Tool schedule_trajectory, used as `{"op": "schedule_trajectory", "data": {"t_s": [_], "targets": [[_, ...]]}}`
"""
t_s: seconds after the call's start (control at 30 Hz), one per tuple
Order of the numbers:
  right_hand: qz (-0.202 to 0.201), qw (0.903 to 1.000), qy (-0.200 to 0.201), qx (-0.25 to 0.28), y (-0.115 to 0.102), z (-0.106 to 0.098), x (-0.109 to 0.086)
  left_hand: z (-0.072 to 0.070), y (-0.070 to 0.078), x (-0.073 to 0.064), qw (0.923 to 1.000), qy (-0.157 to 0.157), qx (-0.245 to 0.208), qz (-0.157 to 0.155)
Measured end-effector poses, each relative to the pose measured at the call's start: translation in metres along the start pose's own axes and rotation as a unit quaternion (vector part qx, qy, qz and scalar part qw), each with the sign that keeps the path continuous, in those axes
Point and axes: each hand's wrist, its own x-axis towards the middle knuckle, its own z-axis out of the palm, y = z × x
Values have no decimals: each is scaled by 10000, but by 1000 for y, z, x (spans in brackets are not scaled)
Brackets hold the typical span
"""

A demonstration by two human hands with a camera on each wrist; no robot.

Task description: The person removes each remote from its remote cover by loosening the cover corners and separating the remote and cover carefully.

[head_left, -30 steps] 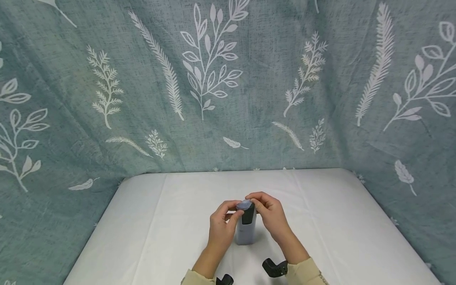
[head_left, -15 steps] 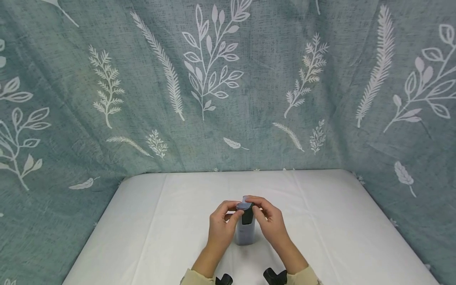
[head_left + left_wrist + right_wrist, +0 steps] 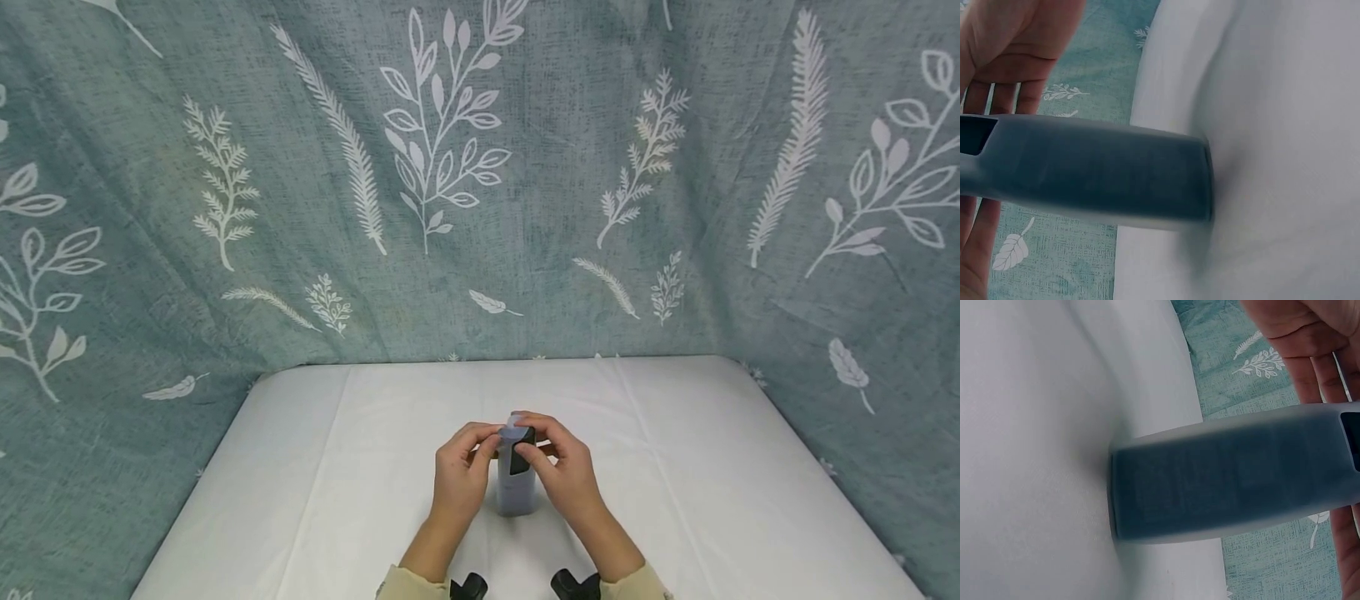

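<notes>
A tall grey-blue box-shaped device (image 3: 516, 497) stands upright on the white tabletop, a black panel (image 3: 517, 463) on its upper front. A small pale flap (image 3: 514, 419) sticks up at the back of its top. My left hand (image 3: 459, 475) pinches the upper left edge with thumb and forefinger. From the right, my right hand (image 3: 572, 475) grips the top, thumb on the black panel and fingers reaching over behind. Both wrist views show the device's smooth body (image 3: 1104, 169) up close, with other fingers partly hidden behind it.
A white cloth (image 3: 360, 467) with fold creases covers the table. Green leaf-patterned fabric (image 3: 525, 250) hangs behind and along both sides. A black wrist camera mount (image 3: 576, 585) sits by the right sleeve, another (image 3: 469, 587) by the left.
The small flap has come up at the back of the device's top. My right thumb has moved from the top edge onto the black panel. My left hand has shifted slightly left.
</notes>
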Motion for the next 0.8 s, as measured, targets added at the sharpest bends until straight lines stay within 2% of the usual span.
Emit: {"op": "schedule_trajectory", "data": {"t_s": [0.3,0.47,0.6,0.8], "targets": [[-167,9998,123,72,-4,2,-1,4,2,2,9993,184,228,241],[-160,9998,63,41,-4,3,-1,6,7,1,9975,313,590,231],[-73,9998,120,-117,-4,3,-1,9,10,2,9956,426,830,42],[-78,9993,209,-308,-4,2,-1,12,15,2,9944,520,688,-616]]}}
